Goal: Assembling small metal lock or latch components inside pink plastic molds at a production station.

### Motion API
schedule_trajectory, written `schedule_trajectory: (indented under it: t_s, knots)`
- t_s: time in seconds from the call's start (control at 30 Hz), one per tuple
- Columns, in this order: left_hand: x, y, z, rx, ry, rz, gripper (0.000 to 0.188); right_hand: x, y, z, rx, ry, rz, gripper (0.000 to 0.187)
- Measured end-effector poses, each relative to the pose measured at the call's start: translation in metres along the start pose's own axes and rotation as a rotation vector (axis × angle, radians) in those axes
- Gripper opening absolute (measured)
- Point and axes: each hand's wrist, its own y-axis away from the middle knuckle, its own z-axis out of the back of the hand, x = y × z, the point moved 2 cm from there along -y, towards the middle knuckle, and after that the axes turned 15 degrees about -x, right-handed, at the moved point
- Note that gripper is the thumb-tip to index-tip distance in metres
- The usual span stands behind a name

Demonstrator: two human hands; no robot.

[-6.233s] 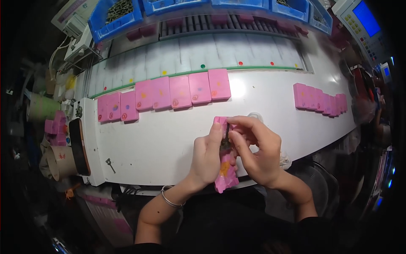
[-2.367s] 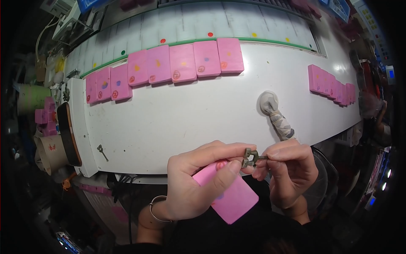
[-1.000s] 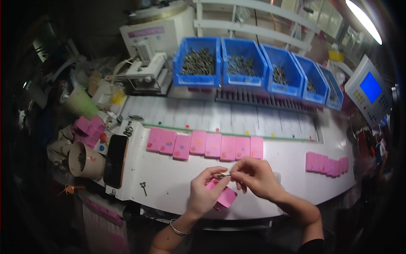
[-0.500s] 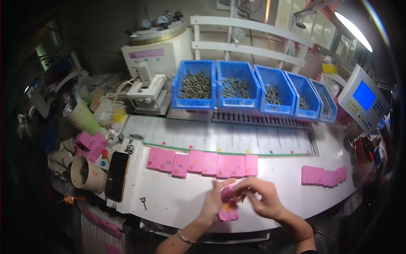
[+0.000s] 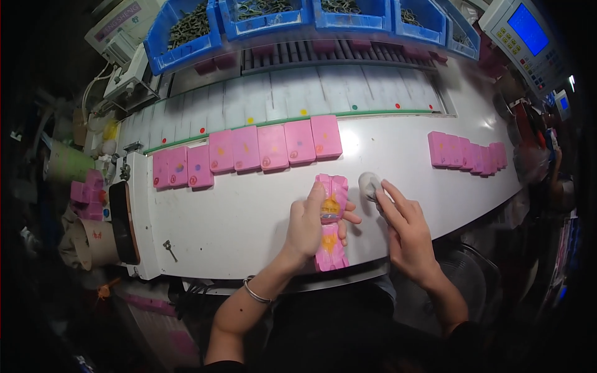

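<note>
My left hand (image 5: 302,229) is closed around a pink rubber mould (image 5: 331,253), which lies opened into two halves with yellow-stained hollows facing up. A shiny, pale piece shows in the upper half, partly among the yellow; its kind is unclear. To the right, my right hand (image 5: 410,239) pinches a small round grey-white pouch (image 5: 367,181), apart from the mould and over the white tabletop. Beyond both hands, a row of pink mould blocks (image 5: 272,148) runs along the table with small coloured marks on them.
More pink blocks (image 5: 459,150) stand in a row at right. Blue bins (image 5: 264,26) of small metal parts line the back, behind a pale panel (image 5: 289,90) with coloured dots. A phone (image 5: 126,222), a beige cup (image 5: 93,241) and a small metal piece (image 5: 169,250) are at left.
The view has tilted down and nearer. My right hand has left the mould, moved right, and now holds the grey-white pouch. The mould now shows opened out in my left hand.
</note>
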Motion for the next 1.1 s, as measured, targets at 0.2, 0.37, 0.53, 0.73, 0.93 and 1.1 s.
schedule_trajectory:
  t_s: [0.2, 0.37, 0.53, 0.73, 0.93, 1.1]
  knots:
    - [0.003, -0.002, 0.003, -0.081, -0.010, -0.021, 0.059, 0.028, 0.002, -0.008, -0.074, 0.165, 0.455, 0.049]
    - [-0.007, 0.003, 0.002, -0.114, -0.083, -0.135, 0.058, 0.027, 0.000, -0.011, -0.074, 0.170, 0.421, 0.049]
    - [-0.005, -0.004, -0.003, -0.137, -0.034, -0.036, 0.057, 0.019, 0.001, -0.021, -0.166, 0.120, 0.370, 0.054]
    - [-0.005, -0.003, -0.002, -0.116, -0.015, -0.185, 0.057, 0.022, -0.003, -0.002, -0.011, -0.001, 0.284, 0.067]
    - [-0.015, 0.002, -0.012, -0.053, -0.025, -0.506, 0.052, 0.027, 0.012, -0.002, 0.199, -0.131, 0.225, 0.081]
    - [-0.006, -0.006, -0.003, -0.061, -0.020, -0.482, 0.047, 0.020, 0.008, 0.007, 0.252, -0.144, 0.164, 0.082]
